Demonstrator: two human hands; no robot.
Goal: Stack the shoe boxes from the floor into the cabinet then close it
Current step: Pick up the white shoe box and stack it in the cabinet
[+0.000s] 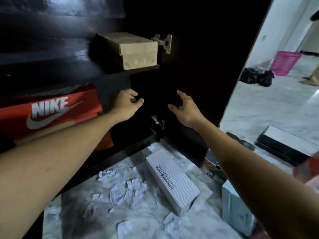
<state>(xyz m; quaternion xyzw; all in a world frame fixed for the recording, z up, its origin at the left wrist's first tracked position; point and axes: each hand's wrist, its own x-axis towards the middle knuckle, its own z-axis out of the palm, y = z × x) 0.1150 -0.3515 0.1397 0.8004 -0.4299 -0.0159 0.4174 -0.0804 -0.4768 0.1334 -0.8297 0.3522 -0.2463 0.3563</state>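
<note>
The white shoe box (172,180) lies on the marble floor (77,207), its long axis pointing toward the open cabinet (198,57). Above the box the left hand (128,104) and right hand (184,107) reach in, loosely curled and seemingly empty, the right nearer. Crumpled paper (124,185) lies left of the box.

Reads near black inside the cabinet (51,69) at twelve o'clock. Glares bright at three o'clock over the floor (267,107). Smears with motion blur at four o'clock, bends at the edges.
</note>
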